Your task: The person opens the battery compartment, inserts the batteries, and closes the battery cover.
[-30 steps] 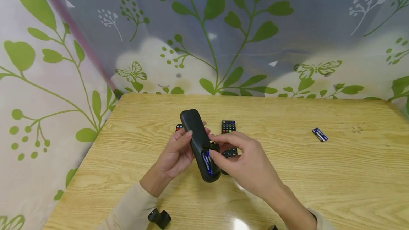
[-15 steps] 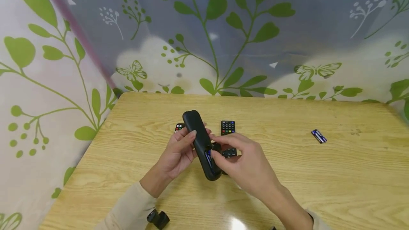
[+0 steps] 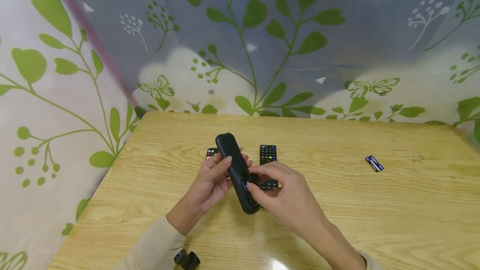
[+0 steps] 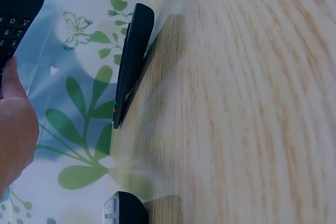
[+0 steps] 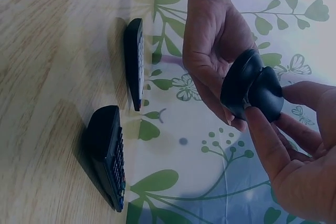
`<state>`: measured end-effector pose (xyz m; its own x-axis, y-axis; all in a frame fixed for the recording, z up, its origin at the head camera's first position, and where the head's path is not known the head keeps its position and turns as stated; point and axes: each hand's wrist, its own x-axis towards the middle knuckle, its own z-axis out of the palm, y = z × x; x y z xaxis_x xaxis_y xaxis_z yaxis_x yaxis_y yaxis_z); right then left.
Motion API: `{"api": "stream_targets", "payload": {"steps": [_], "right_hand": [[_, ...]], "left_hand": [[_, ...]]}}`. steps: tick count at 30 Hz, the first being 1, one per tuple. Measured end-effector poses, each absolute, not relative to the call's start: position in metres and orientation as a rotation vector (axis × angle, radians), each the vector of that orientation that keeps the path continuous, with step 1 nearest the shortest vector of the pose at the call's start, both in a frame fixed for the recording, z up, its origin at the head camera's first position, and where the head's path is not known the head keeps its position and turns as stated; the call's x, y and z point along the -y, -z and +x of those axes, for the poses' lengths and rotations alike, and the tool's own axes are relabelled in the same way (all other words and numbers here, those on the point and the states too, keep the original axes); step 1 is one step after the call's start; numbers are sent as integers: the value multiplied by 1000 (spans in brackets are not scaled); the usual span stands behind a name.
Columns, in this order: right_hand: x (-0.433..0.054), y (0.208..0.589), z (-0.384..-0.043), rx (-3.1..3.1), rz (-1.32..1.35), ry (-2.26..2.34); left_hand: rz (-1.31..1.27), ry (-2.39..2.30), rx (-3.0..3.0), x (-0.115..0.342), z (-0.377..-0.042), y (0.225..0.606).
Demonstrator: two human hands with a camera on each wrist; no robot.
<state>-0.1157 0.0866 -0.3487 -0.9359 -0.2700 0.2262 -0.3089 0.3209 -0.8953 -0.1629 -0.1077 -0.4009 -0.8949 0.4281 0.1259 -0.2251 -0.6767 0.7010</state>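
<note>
My left hand (image 3: 210, 182) holds a black remote control (image 3: 230, 153) tilted above the table, its back facing up. Number keys on the front of that remote (image 4: 18, 11) show in the left wrist view. At its lower end, a bit of blue battery (image 3: 246, 184) shows inside the compartment. My right hand (image 3: 292, 195) pinches the small black battery cover (image 3: 254, 178) between thumb and fingers, right at the compartment. From the right wrist view, the cover (image 5: 266, 94) appears as a rounded piece against the remote's end, and the batteries are hidden.
Another black remote (image 3: 268, 153) lies on the wooden table (image 3: 375, 216) behind my right hand. A further remote (image 3: 211, 152) is mostly covered by my left hand. Blue-and-white batteries (image 3: 374, 163) lie to the right. A leaf-patterned cloth (image 3: 210, 70) hangs behind the table.
The battery cover in my right hand has come lower over the compartment, and less of the blue batteries shows. My left hand keeps its grip on the remote, now tilted slightly differently.
</note>
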Motion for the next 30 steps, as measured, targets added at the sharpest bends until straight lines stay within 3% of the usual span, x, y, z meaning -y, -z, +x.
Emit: {"api": "stream_targets", "payload": {"steps": [30], "right_hand": [[-85,362,-111,2512,624,-1570]], "left_hand": [[434,-2548,-1054,107,-160,403]]}}
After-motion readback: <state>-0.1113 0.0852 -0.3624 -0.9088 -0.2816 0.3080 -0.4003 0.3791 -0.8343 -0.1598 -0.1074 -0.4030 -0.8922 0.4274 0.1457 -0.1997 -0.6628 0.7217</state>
